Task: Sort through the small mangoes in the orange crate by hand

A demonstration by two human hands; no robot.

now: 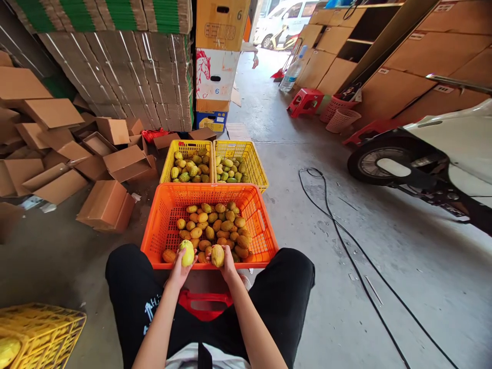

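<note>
My left hand [179, 269] is wrapped round an oval yellow-green fruit [187, 253], over the near edge of the orange crate [152, 233]. Beside it, my right hand [228, 265] grips a darker, brownish-yellow fruit [218, 255]. The two fruits are held apart, at about the same height. Many similar oval fruits [209, 233], orange to brown, lie in the orange crate below and beyond my hands. Behind that crate, two yellow crates [257, 163] hold greener fruits [192, 168].
Cardboard boxes [105, 201] lie scattered at left, before stacked flattened cartons [126, 77]. A yellow crate [49, 333] stands at lower left. To the right are a black cable [333, 220] and a motorbike [453, 154]. A person's hand [255, 62] shows behind tall boxes.
</note>
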